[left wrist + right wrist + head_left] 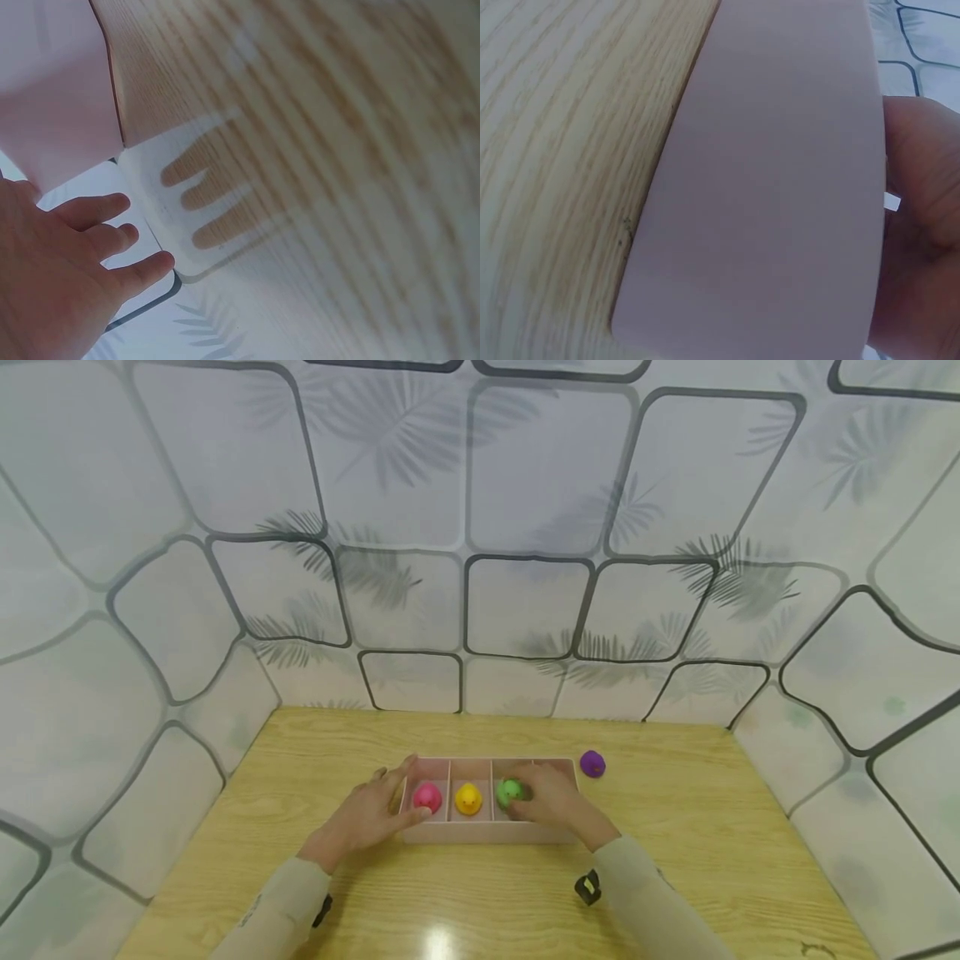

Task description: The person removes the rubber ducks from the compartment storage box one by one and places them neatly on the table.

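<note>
Four little ducks sit by our pink tray (487,837): our right hand (551,799) pinches the green duck (509,792) in its third slot while our flat left hand (371,814) steadies its left end.

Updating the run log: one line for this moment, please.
left hand: steadies pink tray | right hand: holds green duck | purple duck: on table
</note>
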`<state>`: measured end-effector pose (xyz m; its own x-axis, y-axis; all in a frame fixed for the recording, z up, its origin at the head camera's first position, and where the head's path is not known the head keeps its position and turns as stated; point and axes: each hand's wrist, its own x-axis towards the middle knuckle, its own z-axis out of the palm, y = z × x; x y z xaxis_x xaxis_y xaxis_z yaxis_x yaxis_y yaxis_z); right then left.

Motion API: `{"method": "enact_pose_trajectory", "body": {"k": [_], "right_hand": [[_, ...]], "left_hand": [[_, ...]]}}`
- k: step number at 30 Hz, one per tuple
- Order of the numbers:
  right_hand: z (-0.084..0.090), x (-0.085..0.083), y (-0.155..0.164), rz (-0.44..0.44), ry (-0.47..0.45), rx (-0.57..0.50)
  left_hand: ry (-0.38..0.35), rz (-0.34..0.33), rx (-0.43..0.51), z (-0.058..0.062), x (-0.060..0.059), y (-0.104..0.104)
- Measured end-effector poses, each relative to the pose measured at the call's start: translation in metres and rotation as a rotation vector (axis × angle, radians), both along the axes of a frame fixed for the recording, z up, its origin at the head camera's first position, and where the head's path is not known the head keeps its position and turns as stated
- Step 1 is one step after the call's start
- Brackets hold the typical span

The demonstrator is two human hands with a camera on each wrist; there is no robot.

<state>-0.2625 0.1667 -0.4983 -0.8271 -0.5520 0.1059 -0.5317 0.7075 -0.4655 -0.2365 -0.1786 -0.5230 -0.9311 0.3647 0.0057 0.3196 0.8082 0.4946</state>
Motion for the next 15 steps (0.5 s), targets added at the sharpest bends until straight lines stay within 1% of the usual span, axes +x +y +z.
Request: {"method": "enact_pose_trajectory", "body": {"k": [2,6,9,15], "right_hand": [[0.0,0.0,0.002,0.011,0.01,-0.026],[0.003,0.0,0.006,-0.009,-0.046,-0.085],[0.006,-0.001,0.008,-0.019,-0.075,-0.099],[0.014,0.001,0.01,-0.026,-0.067,-0.108]], "left_hand": [[0.001,0.002,-0.002,0.0,0.0,0.0],[0.0,0.005,-0.003,0.0,0.0,0.0],[0.004,0.005,-0.006,0.0,0.0,0.0],[0.01,0.003,-0.008,0.0,0.0,0.0]]}}
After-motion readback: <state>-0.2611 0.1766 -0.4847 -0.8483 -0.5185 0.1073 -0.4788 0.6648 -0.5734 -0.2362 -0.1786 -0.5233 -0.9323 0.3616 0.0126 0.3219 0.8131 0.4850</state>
